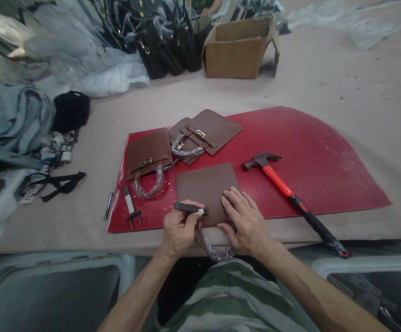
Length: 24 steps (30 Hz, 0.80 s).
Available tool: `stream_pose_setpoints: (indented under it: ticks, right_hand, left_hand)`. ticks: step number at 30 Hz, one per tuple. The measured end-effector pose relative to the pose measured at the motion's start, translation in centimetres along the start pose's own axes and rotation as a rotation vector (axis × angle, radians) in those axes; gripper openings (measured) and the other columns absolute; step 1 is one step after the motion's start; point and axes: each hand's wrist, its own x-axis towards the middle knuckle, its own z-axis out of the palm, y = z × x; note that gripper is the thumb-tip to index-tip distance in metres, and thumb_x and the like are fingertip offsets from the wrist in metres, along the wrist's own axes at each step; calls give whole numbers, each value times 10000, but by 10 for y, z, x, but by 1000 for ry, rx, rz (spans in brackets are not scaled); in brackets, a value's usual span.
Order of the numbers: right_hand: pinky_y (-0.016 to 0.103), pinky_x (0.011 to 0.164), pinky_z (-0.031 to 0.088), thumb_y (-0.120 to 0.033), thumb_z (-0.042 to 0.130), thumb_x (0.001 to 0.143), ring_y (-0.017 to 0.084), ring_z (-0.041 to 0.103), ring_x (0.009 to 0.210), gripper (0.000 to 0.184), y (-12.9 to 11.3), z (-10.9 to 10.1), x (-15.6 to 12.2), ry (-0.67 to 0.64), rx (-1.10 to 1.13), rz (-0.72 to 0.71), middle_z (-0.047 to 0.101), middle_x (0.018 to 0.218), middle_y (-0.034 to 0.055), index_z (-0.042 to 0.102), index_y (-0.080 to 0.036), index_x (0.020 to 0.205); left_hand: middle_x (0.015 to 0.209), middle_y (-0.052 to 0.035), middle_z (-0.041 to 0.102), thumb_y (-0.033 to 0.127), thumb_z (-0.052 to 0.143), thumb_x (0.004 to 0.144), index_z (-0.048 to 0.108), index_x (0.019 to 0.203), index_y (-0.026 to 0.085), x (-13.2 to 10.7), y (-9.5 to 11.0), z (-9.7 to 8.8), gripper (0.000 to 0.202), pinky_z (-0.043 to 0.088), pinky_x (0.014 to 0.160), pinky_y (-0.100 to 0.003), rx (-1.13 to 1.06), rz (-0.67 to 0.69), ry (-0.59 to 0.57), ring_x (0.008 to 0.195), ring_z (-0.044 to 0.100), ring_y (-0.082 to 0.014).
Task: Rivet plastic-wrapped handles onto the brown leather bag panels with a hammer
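Pinching a short black tool [185, 207] between thumb and bent fingers of the left hand [180, 226], right over the lower part of a brown panel [202, 184]. Hard to tell about contact beneath the tool. Resting the right hand [245, 219] palm down on the panel's lower right, with fingers nearly side by side and thumb spread away. Lying on a red mat [307, 147], by the middle of the worktop's [325, 83] near edge: the same panel, with a plastic-wrapped handle [216, 254] reaching past that edge.

To the right on the mat, a claw hammer [280, 180], lying aslant, with butt end beyond the near edge. By the mat's near left corner, a pronged metal tool [129, 203]; just off its left edge, a thin metal rod [109, 206]. Along the mat's far left part, a clasped brown piece [148, 145] and, beside it, two overlapping brown pieces [217, 127].

Toward the worktop's left edge, a black strap [65, 185], a dark bundle [71, 110] and grey cloth [20, 115]. Toward the far edge, clear plastic wrapping [114, 76], black bags [166, 50] and an open cardboard box [233, 60]. Beyond, partly visible, another person's hand [207, 11].
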Motion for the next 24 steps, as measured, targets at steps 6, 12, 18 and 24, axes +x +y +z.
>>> stream_pose_setpoints:
  ticks: [6, 12, 18, 24]
  right_hand:
    - [598, 1131, 367, -302, 565, 925, 375, 374, 1428, 570, 1, 0, -1, -16, 26, -6, 528, 1419, 237, 449, -80, 1437]
    - [588, 1143, 356, -307, 567, 924, 374, 372, 1431, 591, 0, -1, 0, -20, 11, -2, 530, 1421, 240, 435, -74, 1450]
    - [583, 1150, 351, -304, 566, 924, 371, 355, 1443, 593, 0, -1, 1, -47, 20, 11, 525, 1428, 233, 423, -78, 1453]
    - [581, 1148, 353, -317, 567, 929, 370, 359, 1439, 593, 0, 0, 0, -50, 21, 13, 527, 1423, 234, 424, -78, 1452]
  left_hand:
    - [974, -66, 754, 242, 621, 906, 702, 974, 176, -3, -5, 2, 124, 584, 871, -309, -11, 8, 47, 921, 731, -193]
    - [946, -58, 765, 219, 623, 896, 698, 943, 183, -1, -4, 0, 96, 578, 874, -312, 40, 59, 29, 920, 728, -190]
    - [953, -62, 769, 216, 624, 892, 697, 951, 185, -1, -1, -1, 98, 582, 855, -306, 44, 66, 6, 912, 731, -190]
    - [937, -59, 772, 210, 590, 901, 704, 940, 188, 3, 4, 1, 122, 588, 847, -294, 88, 113, -25, 897, 735, -182]
